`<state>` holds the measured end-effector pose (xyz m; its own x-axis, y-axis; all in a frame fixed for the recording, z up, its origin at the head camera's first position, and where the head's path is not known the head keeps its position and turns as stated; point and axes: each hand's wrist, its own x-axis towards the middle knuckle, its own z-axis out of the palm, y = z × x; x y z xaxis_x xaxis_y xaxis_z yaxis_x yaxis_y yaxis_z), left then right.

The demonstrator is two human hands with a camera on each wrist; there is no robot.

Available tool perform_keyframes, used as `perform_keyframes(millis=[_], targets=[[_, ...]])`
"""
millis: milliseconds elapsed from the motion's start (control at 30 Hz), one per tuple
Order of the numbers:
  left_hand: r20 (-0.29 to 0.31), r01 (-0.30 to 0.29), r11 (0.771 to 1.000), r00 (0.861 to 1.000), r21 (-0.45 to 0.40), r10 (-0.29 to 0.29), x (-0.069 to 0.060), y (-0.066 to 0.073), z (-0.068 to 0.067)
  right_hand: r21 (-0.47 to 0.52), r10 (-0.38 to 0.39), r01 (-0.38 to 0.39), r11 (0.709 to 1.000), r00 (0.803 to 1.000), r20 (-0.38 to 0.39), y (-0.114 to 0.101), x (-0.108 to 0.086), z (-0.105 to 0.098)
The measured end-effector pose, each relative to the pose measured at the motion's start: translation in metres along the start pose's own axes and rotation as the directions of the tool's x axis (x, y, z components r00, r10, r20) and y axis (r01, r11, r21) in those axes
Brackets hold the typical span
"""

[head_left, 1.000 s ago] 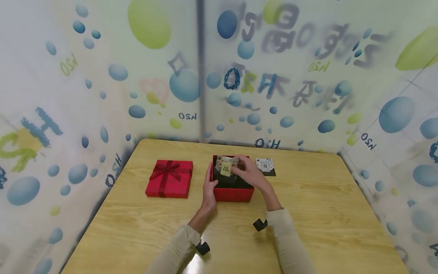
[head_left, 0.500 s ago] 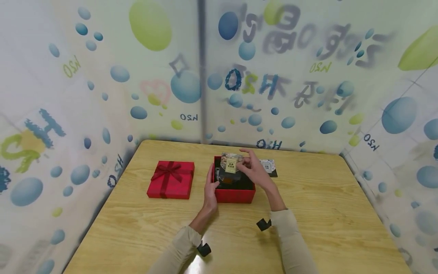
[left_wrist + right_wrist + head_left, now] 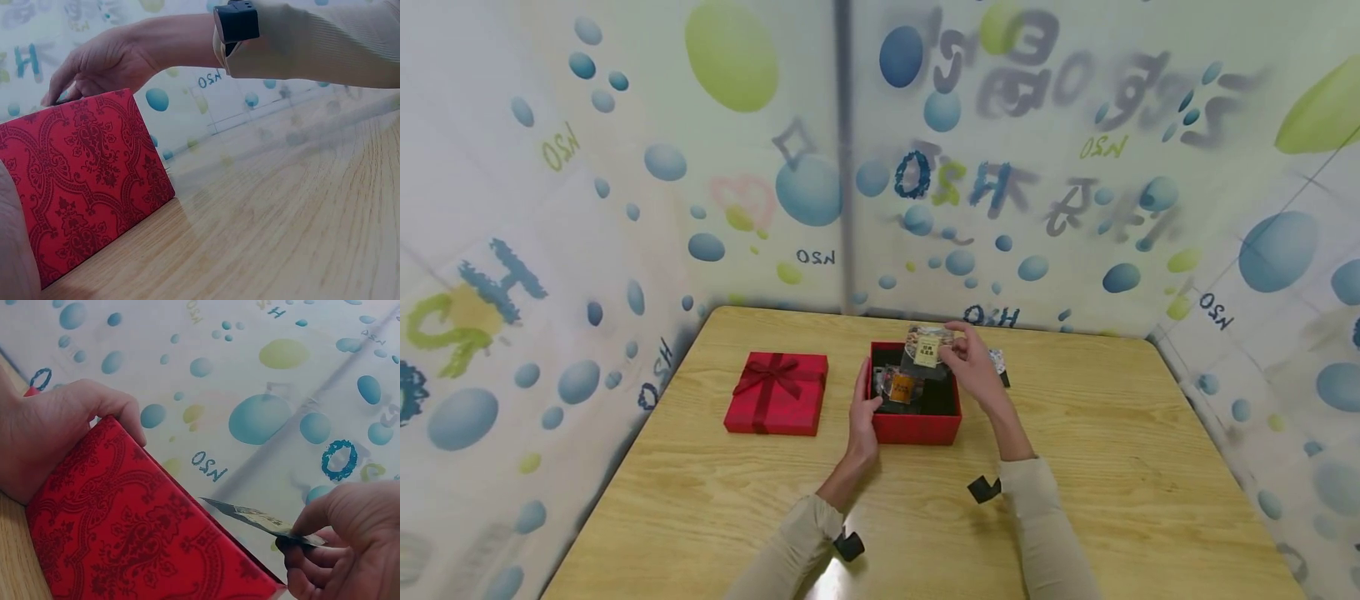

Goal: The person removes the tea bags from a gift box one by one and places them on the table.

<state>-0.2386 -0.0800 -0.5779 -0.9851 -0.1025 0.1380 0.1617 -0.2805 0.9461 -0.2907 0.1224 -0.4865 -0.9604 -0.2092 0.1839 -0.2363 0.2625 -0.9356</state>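
Note:
My right hand (image 3: 973, 367) pinches a flat, dark square packet (image 3: 919, 353) with a pale yellow label between thumb and fingers. It is raised over the back of an uncovered red gift box (image 3: 916, 429), tilted in the right wrist view. Inside the box, toward its left, lies another dark packet (image 3: 901, 388) with an orange label. My left hand (image 3: 861, 421) grips the box's left wall, its thumb hooked over the rim. Dark red ornament covers the box's sides in both wrist views.
A red lid (image 3: 801, 392) with a dark red ribbon bow (image 3: 775, 375) lies left of the box. Behind my right hand, a white-and-black packet (image 3: 1000, 367) is partly hidden on the wooden table (image 3: 1120, 467). Patterned curtains (image 3: 1037, 208) border the table.
My right hand has lifted the yellow-labelled packet up and to the right, uncovering the orange-labelled one in the box. The left hand stays on the box wall.

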Motion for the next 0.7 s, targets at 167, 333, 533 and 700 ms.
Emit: perform_keyframes(millis=[167,333,533,700], targets=[[-0.011,-0.005,1.000,1.000,-0.022,0.005,0.002,0.004,0.002,0.010,0.092,-0.091,0.996,0.994,-0.055,0.000,0.003,-0.004],[-0.005,-0.015,1.000,1.000,-0.020,0.014,0.001,0.003,0.003,0.017,0.177,-0.177,0.984,0.982,-0.062,-0.001,0.003,-0.009],[-0.013,0.012,1.000,1.000,0.008,-0.012,-0.003,0.001,0.002,0.018,0.214,-0.214,0.977,0.975,-0.063,0.006,-0.001,-0.012],[-0.015,0.003,1.000,1.000,0.018,-0.003,-0.002,0.004,0.001,0.040,0.212,-0.211,0.977,0.976,-0.042,0.009,-0.003,-0.013]])
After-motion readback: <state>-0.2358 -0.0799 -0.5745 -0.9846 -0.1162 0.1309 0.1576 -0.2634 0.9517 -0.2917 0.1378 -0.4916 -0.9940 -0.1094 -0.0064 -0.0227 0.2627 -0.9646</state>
